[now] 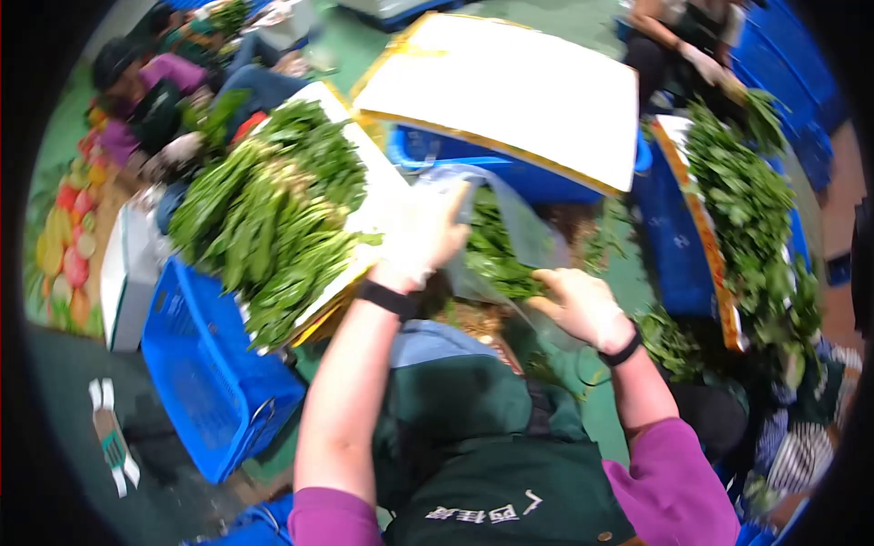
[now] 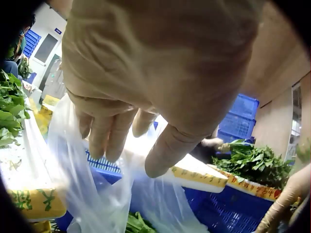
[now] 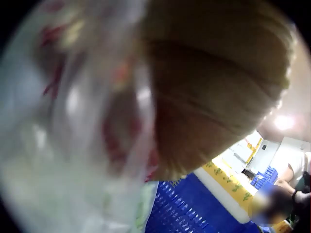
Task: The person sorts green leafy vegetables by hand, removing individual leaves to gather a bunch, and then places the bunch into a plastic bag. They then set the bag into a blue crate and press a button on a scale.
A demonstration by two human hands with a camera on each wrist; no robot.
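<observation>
A clear plastic bag (image 1: pixel 519 214) hangs in front of my body, with a bunch of leafy greens (image 1: pixel 492 255) inside it. My gloved left hand (image 1: pixel 423 232) holds the bag's upper edge on the left. In the left wrist view its fingers (image 2: pixel 114 138) point down over the crumpled film. On the other side, my gloved right hand (image 1: pixel 583 308) grips the lower right end of the bunch, thumb and fingers around it. Blurred film with red print fills much of the right wrist view beside that hand (image 3: pixel 214 92); its fingertips are hidden there.
At left, greens (image 1: pixel 264 218) are heaped on a white foam board beside a blue crate (image 1: pixel 209 373). A white foam lid (image 1: pixel 510 91) covers another blue crate ahead. More greens (image 1: pixel 742 200) lie at right. Other people (image 1: pixel 696 55) sit nearby.
</observation>
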